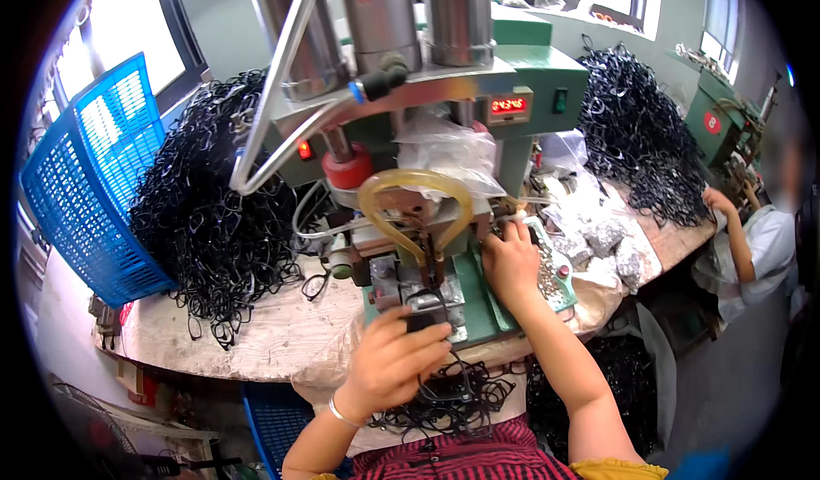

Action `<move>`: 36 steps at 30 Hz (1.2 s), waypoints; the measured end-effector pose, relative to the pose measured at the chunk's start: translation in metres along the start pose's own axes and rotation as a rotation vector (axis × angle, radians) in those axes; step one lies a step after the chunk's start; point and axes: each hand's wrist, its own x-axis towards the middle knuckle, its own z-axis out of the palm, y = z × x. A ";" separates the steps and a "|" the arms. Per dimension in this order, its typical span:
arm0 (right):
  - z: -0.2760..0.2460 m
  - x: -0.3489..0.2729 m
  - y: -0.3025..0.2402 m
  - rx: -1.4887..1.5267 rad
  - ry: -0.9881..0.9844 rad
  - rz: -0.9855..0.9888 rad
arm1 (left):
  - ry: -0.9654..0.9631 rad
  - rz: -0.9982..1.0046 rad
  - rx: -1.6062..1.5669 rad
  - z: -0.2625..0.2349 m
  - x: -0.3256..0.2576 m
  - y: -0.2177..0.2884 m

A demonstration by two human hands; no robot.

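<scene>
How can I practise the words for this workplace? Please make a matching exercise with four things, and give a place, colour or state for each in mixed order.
1. Left hand
2. Right hand
3. Large plastic basket
4. Tube bent into a loop

A. Yellowish, in front of the machine
B. Just left of the tray of small parts
C. Holding a dark piece
D. Blue, beside the black heap on the left

Pairs: 1-C, 2-B, 3-D, 4-A
</scene>
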 end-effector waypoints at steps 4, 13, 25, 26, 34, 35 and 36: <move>-0.021 -0.030 0.006 0.004 0.062 -0.113 | 0.162 -0.129 0.361 -0.052 -0.037 0.026; -0.016 -0.043 0.015 1.128 0.377 0.602 | 0.099 -0.518 0.604 -0.084 -0.071 -0.094; -0.070 -0.101 0.035 0.475 0.324 0.387 | 0.368 -1.046 0.198 -0.058 -0.134 -0.101; -0.074 -0.108 0.040 0.540 0.302 0.454 | 0.462 -0.971 0.209 -0.070 -0.136 -0.095; -0.082 -0.026 -0.049 0.822 0.076 0.060 | 0.166 -0.490 0.644 -0.064 -0.118 -0.174; -0.071 -0.015 -0.059 0.850 0.103 -0.007 | 0.110 -0.518 0.592 -0.058 -0.132 -0.186; -0.067 -0.012 -0.072 0.951 0.058 0.083 | 0.088 -0.502 0.601 -0.050 -0.139 -0.186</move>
